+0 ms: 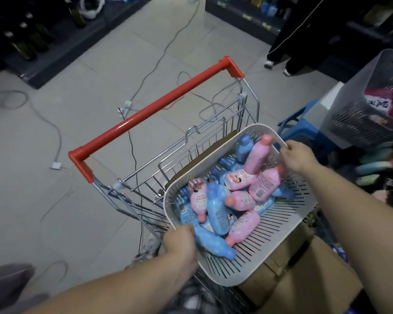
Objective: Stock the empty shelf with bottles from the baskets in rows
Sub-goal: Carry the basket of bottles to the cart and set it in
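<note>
Over the wire cart, one white basket holds six pink bottles and at least five blue bottles in a loose heap. The left hand curls around its near rim and the right hand grips the far rim. One grey basket stands to the right.

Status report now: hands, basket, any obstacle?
Left hand, right hand grip white basket rim. Pink and blue bottles jumbled inside. Cart beneath, cables on floor.
</note>
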